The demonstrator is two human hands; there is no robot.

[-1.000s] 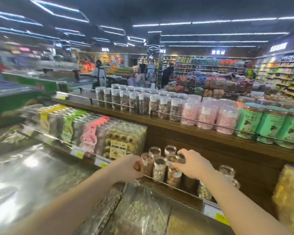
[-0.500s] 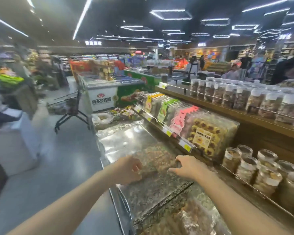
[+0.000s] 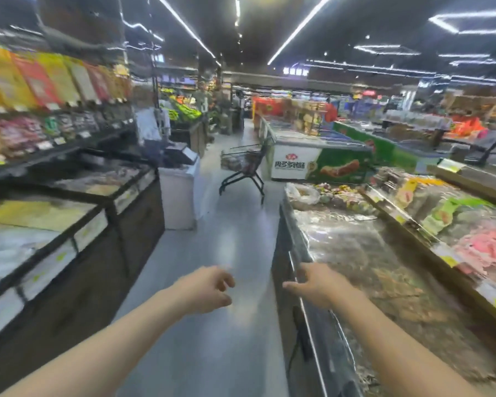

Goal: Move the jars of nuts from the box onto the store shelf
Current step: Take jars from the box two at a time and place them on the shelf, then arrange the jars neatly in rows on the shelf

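My left hand hangs over the grey aisle floor, fingers loosely curled and apart, holding nothing. My right hand is over the near left edge of the glass-topped bulk bin counter, fingers spread, also with nothing in it. No jars of nuts and no box show in this blurred view. The wooden store shelf with packaged snacks runs along the far right, only its left end in view.
A shopping cart stands in the aisle ahead, beside a chest freezer. A white scale stand and dark display counters line the left. Shoppers stand far down the aisle.
My view has swung left, away from the jars on the shelf, to face down the aisle. Both hands came off the jars and now hold nothing.
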